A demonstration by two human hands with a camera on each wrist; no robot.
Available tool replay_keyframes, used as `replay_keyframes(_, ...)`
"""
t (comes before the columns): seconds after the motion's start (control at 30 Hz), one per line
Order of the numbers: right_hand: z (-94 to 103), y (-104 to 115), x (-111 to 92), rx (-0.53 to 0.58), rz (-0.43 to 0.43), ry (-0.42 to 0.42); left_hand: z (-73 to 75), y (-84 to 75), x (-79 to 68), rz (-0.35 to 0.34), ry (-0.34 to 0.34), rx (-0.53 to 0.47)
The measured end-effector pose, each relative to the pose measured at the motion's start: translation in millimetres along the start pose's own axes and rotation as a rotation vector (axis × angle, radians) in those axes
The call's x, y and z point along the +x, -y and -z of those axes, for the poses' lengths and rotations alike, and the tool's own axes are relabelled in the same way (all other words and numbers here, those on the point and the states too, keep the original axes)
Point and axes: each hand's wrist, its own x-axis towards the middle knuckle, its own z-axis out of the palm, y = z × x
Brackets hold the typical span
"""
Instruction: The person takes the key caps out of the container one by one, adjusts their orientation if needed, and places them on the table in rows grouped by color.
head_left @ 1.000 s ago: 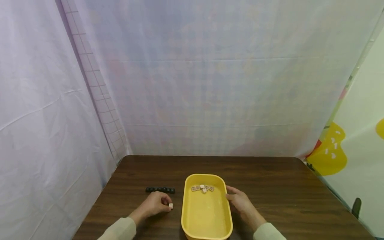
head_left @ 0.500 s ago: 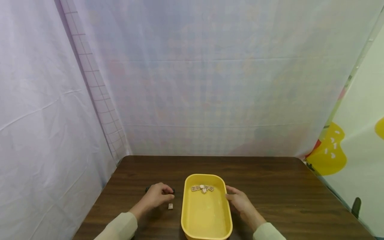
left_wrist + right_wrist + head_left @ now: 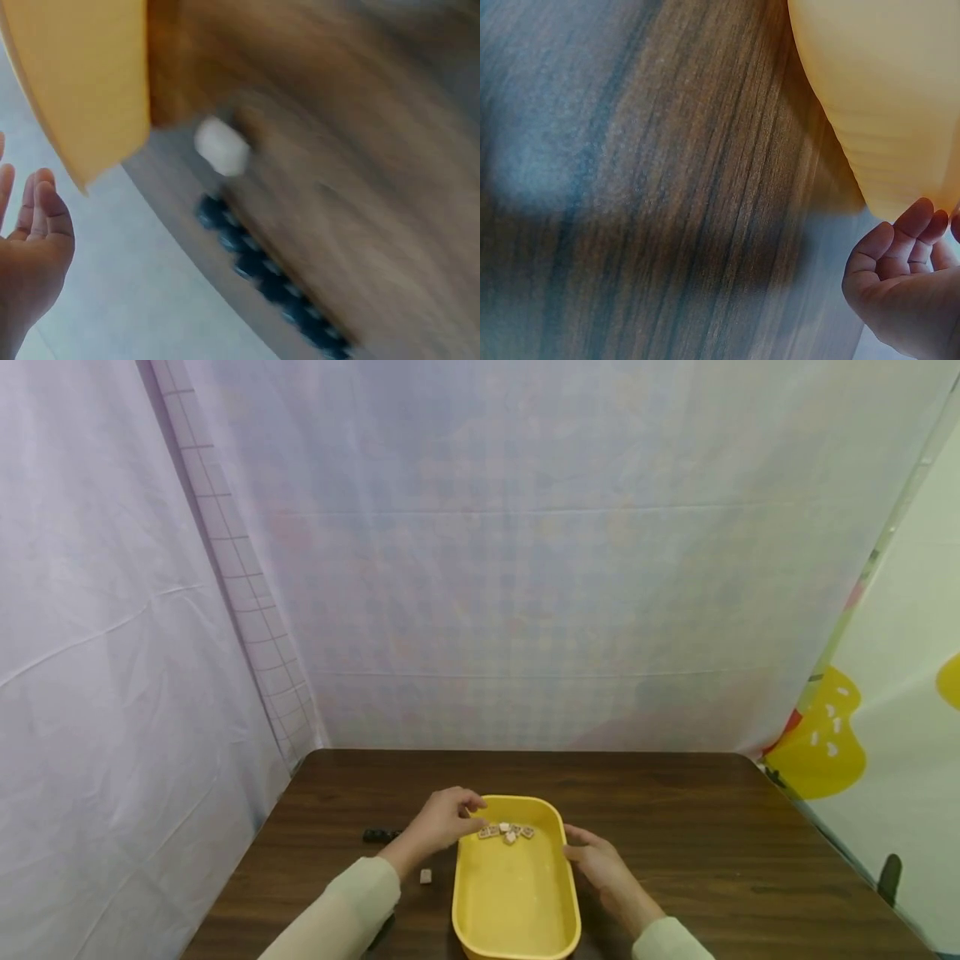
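Observation:
My left hand [image 3: 444, 818] hovers by the far left rim of the yellow plastic bin [image 3: 517, 902]. In the left wrist view its fingers [image 3: 56, 214] look loosely extended, with nothing seen between them. Several small beige cubes [image 3: 511, 837] with dark marks lie at the bin's far end. One more beige cube [image 3: 426, 877] sits on the table left of the bin, blurred in the left wrist view. My right hand [image 3: 603, 864] rests against the bin's right side, thumb near the rim. In the right wrist view, its fingers touch the bin's wall [image 3: 900, 112].
Small black pieces [image 3: 378, 835] lie in a row left of the bin, partly hidden by my left arm. The left wrist view shows a row of black pieces [image 3: 270, 277] near the table edge. Behind the dark wooden table [image 3: 675, 802] hangs a pale curtain [image 3: 525, 610].
My left hand has left the loose beige cube, passed over the black row and moved right to the bin's far left rim. The right hand and bin have stayed put.

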Motion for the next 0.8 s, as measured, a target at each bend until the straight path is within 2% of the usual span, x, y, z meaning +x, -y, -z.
replay_keyframes(0.13,0.4,-0.4,0.2,-0.024,-0.004,0.005,-13.0,-12.5,16.4,-0.005,0.046,0.028)
replay_keyframes(0.3,-0.1,-0.8,-0.3,-0.003,-0.001,0.028,-27.6,-19.1,31.3,-0.045,0.102,0.146)
replay_keyframes(0.47,-0.2,-1.0,0.1,0.012,0.003,0.024,-40.0,-18.7,41.8,-0.037,0.145,0.257)
replay_keyframes(0.63,-0.2,-1.0,0.3,0.019,0.006,0.023,-51.9,-14.3,49.5,-0.049,0.146,0.440)
replay_keyframes(0.8,0.0,0.9,-1.6,0.007,0.000,0.012,-61.4,-10.9,50.1,-0.036,0.148,0.590)
